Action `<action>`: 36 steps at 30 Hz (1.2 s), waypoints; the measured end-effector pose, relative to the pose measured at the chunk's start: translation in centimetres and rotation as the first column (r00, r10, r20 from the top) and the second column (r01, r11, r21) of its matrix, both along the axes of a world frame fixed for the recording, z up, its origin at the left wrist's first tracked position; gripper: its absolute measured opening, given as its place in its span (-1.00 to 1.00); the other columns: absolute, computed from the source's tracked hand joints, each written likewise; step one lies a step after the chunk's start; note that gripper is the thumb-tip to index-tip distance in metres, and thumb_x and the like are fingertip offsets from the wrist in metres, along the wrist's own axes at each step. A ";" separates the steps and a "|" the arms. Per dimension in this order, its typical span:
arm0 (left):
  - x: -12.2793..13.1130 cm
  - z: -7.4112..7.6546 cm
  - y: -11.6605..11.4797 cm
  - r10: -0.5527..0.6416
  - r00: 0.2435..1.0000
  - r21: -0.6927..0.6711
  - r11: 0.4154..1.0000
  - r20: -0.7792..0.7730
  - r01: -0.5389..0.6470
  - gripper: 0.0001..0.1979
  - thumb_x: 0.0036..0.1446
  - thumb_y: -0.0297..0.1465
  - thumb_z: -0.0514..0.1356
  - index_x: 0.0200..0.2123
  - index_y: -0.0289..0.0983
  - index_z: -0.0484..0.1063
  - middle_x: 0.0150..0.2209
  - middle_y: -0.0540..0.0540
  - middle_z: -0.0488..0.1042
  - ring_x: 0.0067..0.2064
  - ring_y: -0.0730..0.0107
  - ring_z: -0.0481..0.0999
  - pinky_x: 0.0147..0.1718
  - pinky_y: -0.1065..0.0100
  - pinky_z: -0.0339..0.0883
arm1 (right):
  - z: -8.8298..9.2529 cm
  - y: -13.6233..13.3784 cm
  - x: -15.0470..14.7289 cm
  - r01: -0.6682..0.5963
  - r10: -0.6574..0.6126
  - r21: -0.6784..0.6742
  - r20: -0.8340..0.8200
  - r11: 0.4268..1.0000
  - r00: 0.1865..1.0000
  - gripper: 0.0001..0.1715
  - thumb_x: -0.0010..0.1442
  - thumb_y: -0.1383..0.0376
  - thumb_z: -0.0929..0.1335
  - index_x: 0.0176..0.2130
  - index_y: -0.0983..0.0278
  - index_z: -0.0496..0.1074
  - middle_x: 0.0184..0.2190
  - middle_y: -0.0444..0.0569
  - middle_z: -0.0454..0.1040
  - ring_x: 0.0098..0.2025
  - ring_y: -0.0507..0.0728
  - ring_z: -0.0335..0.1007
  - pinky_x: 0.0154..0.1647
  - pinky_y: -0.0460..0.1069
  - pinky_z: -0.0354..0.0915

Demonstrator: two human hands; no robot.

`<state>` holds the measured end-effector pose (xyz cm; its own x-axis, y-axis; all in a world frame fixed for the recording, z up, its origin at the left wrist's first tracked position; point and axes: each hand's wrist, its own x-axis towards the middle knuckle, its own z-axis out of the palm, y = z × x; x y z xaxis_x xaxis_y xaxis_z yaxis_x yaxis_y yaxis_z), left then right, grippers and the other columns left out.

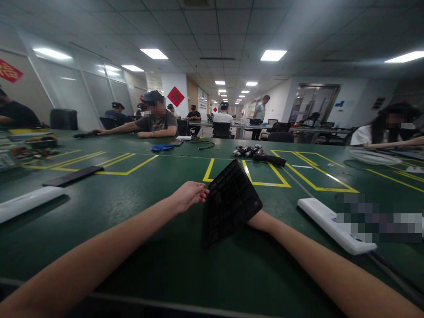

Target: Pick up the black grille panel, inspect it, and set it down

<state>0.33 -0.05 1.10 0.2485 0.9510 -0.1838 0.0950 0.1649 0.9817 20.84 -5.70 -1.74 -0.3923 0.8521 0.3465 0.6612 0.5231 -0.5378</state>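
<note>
A black tray (228, 198) divided into several small compartments is held up above the green table, steeply tilted, its compartment side turned to the left. My right hand (260, 221) grips it from behind at the lower right; the fingers are hidden by the tray. Beside the tray's left edge is my left hand (190, 196), its fingers curled and pressed together. Whether the fingertips touch the tray or pinch something small cannot be made out. The compartments are dark, and I cannot see any contents in them.
White power strips (334, 225) lie right and left on the green table (149, 260). Beyond the tray are yellow tape outlines (212, 170), a cable bundle (247, 151) and a blue cloth-like item (162, 147). A black bar (73, 176) lies left. Other people sit around.
</note>
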 end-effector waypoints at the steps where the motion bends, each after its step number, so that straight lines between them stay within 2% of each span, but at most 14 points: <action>1: 0.0 0.0 -0.1 -0.053 0.999 0.002 0.999 -0.010 0.053 -0.91 0.14 -0.48 0.00 -0.40 -0.35 0.25 -0.54 0.00 0.31 -0.61 0.63 0.25 -0.64 0.53 0.17 | 0.0 0.0 0.1 -0.011 0.011 0.012 -0.018 1.000 1.000 -0.40 0.16 0.09 0.22 0.16 0.19 0.16 0.16 0.01 0.20 0.18 0.29 0.06 0.18 0.21 0.02; 3: 0.1 0.1 -0.5 -0.153 0.988 0.016 0.988 -0.039 0.153 -0.83 0.13 -0.34 0.07 -0.42 -0.33 0.27 -0.61 0.09 0.23 -0.68 0.68 0.11 -0.75 0.57 -0.05 | -0.1 0.2 0.2 -0.036 0.038 0.037 -0.056 0.999 0.998 -0.41 0.15 0.11 0.23 0.15 0.20 0.18 0.15 0.02 0.20 0.17 0.28 0.07 0.17 0.20 0.04; 5: 0.2 0.2 -0.8 -0.233 0.971 0.014 0.972 -0.045 0.234 -0.80 0.06 -0.28 0.14 -0.42 -0.33 0.30 -0.63 0.13 0.17 -0.69 0.71 0.02 -0.75 0.58 -0.19 | -0.3 0.4 0.3 -0.058 0.062 0.054 -0.087 0.997 0.994 -0.44 0.15 0.13 0.24 0.13 0.21 0.21 0.14 0.02 0.22 0.15 0.26 0.11 0.17 0.18 0.07; 10: 0.5 -0.2 -1.1 -0.354 0.935 -0.009 0.935 -0.031 0.354 -0.74 -0.05 -0.27 0.22 -0.35 -0.33 0.32 -0.53 0.06 0.28 -0.64 0.71 0.10 -0.71 0.58 -0.15 | -0.8 0.8 0.2 -0.086 0.100 0.091 -0.162 0.992 0.982 -0.51 0.17 0.18 0.23 0.07 0.30 0.27 0.08 0.08 0.29 0.09 0.21 0.21 0.14 0.13 0.13; 15: 0.8 -0.4 -1.1 -0.357 0.930 0.042 0.932 -0.081 0.361 -0.72 -0.08 -0.26 0.23 -0.39 -0.30 0.23 -0.56 0.08 0.29 -0.66 0.70 0.11 -0.71 0.58 -0.14 | -0.8 0.9 0.1 -0.111 0.135 0.118 -0.212 0.987 0.968 -0.57 0.17 0.21 0.24 0.01 0.34 0.31 0.02 0.09 0.34 0.03 0.19 0.27 0.10 0.11 0.18; 20: 1.1 -0.6 -1.3 -0.325 0.921 0.114 0.928 -0.215 0.354 -0.72 -0.03 -0.21 0.17 -0.37 -0.28 0.20 -0.62 0.11 0.29 -0.70 0.68 0.09 -0.72 0.56 -0.16 | -0.6 0.6 -0.1 -0.169 0.193 0.123 -0.221 0.978 0.956 -0.61 0.17 0.24 0.25 -0.01 0.28 0.34 -0.01 0.02 0.39 0.01 0.17 0.30 0.09 0.10 0.20; 23: 1.4 -1.0 -1.2 -0.248 0.923 0.242 0.915 -0.293 0.323 -0.73 -0.01 -0.20 0.14 -0.41 -0.27 0.19 -0.68 0.14 0.26 -0.70 0.65 0.10 -0.70 0.54 -0.11 | -0.3 0.4 -0.1 -0.185 0.208 0.122 -0.216 0.975 0.954 -0.61 0.16 0.22 0.26 -0.01 0.25 0.34 0.01 0.01 0.38 0.03 0.17 0.29 0.11 0.13 0.18; 26: 1.4 -1.0 -1.2 -0.189 0.909 0.390 0.857 -0.372 0.338 -0.75 0.03 -0.20 0.10 -0.46 -0.28 0.20 -0.67 0.11 0.28 -0.64 0.60 0.18 -0.64 0.52 0.00 | -0.1 0.3 0.1 -0.190 0.212 0.126 -0.196 0.974 0.957 -0.59 0.14 0.18 0.26 -0.01 0.25 0.34 0.04 0.04 0.35 0.06 0.18 0.26 0.14 0.14 0.14; 31: 0.6 -0.1 -1.1 -0.323 0.810 0.331 0.791 -0.489 0.515 -0.81 0.03 -0.26 0.08 -0.38 -0.28 0.24 -0.61 0.07 0.35 -0.60 0.54 0.23 -0.57 0.47 0.10 | 0.0 0.2 0.2 -0.192 0.207 0.101 -0.171 0.976 0.963 -0.58 0.15 0.19 0.24 -0.01 0.27 0.34 0.03 0.06 0.36 0.05 0.19 0.26 0.15 0.14 0.13; 33: 0.5 -0.1 -1.0 -0.307 0.797 0.338 0.783 -0.521 0.522 -0.79 0.04 -0.23 0.07 -0.40 -0.28 0.24 -0.63 0.09 0.32 -0.59 0.52 0.25 -0.55 0.46 0.12 | 0.0 0.2 0.1 -0.195 0.210 0.099 -0.182 0.976 0.960 -0.57 0.15 0.17 0.24 -0.02 0.27 0.35 0.02 0.06 0.36 0.05 0.19 0.26 0.15 0.14 0.12; 36: 0.6 -0.3 -0.8 -0.200 0.774 0.382 0.779 -0.601 0.497 -0.69 0.08 -0.14 0.00 -0.50 -0.27 0.22 -0.66 0.09 0.26 -0.58 0.49 0.26 -0.55 0.45 0.11 | -0.1 0.3 0.1 -0.192 0.206 0.091 -0.196 0.977 0.959 -0.53 0.15 0.12 0.23 0.00 0.26 0.33 0.04 0.05 0.34 0.10 0.21 0.20 0.17 0.15 0.08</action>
